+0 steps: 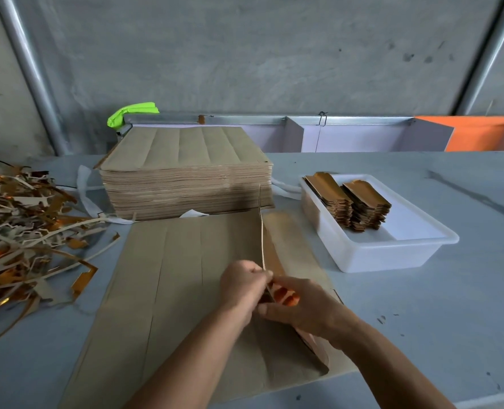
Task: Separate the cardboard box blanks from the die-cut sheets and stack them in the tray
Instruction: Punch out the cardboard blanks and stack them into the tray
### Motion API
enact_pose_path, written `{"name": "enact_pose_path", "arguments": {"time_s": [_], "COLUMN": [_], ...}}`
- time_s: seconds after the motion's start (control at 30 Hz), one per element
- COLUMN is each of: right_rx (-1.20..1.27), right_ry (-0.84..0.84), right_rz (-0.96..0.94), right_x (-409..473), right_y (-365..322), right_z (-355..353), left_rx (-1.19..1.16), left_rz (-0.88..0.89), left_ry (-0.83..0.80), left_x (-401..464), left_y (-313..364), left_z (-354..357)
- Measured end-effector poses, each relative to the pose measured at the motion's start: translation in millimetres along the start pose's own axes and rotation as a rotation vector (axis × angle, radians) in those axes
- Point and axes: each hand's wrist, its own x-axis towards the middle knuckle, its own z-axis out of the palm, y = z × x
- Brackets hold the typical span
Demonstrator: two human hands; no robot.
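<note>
Directly in front of the sheet stack (185, 169), one die-cut sheet (185, 290) lies flat on the table (422, 335), brown side up, so its cut lines are reachable. Its rightmost blank (283, 296) is lifted on edge, copper face showing. The left hand (240, 286) pinches a thin waste strip (261, 231) that rises toward the stack; the right hand (301, 305) grips the lifted blank. Opposed grips of this kind probably serve to tear strip from blank along the cut.

Right of the stack, the white tray (392, 252) holds two leaning piles of finished blanks (348, 202), within the right hand's reach. Left of the stack, a scrap heap (23, 231) of offcuts keeps waste on the side opposite the tray. White strapping (86, 196) trails from under the stack.
</note>
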Motion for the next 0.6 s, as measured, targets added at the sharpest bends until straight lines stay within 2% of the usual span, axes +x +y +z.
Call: {"name": "enact_pose_path", "arguments": {"time_s": [0.1, 0.23, 0.4, 0.6], "right_rx": [0.230, 0.254, 0.287, 0.346], "right_ry": [0.011, 0.072, 0.101, 0.090], "right_rz": [0.172, 0.206, 0.148, 0.262], "right_x": [-2.9, -4.7, -8.2, -7.6], "right_y": [2.2, 9.5, 2.8, 10.5], "right_z": [-9.6, -11.8, -17.5, -30.8], "left_rx": [-0.314, -0.531, -0.601, -0.628], "left_rz": [-0.172, -0.239, -0.197, -0.266], "left_ry": [-0.124, -0.264, -0.396, -0.447], "left_x": [2.4, 0.2, -1.7, -1.3], "left_y": [-1.9, -1.1, -0.9, -5.0], "left_z": [-9.6, -13.3, -11.5, -7.0]}}
